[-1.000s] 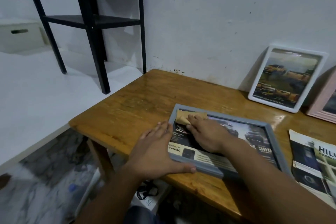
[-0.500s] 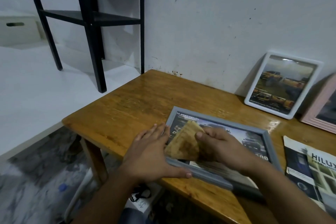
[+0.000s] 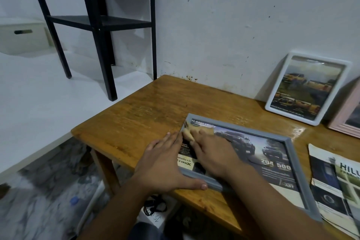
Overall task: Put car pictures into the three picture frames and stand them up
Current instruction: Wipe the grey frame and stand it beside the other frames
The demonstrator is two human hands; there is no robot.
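Note:
A grey picture frame (image 3: 243,127) lies flat on the wooden table (image 3: 146,119), with a dark car picture (image 3: 253,148) showing in it. My left hand (image 3: 165,163) rests flat against the frame's left edge, fingers straight and thumb along the near rim. My right hand (image 3: 214,152) presses a tan cloth (image 3: 188,132) onto the frame's far left corner. A white frame (image 3: 319,60) holding a yellow-car picture leans on the wall at the back right. Beside it stands a pink frame (image 3: 342,121), cut off by the image edge.
Car brochures (image 3: 335,181) lie at the table's right edge, partly under the grey frame. A black shelf unit (image 3: 97,23) stands on a white platform to the left, with a white box (image 3: 21,35) behind it. The table's near edge is close to my arms.
My right hand lifted the cloth off the glass half a second ago. It has now brought it back down onto the frame's far left corner. My left hand stayed put.

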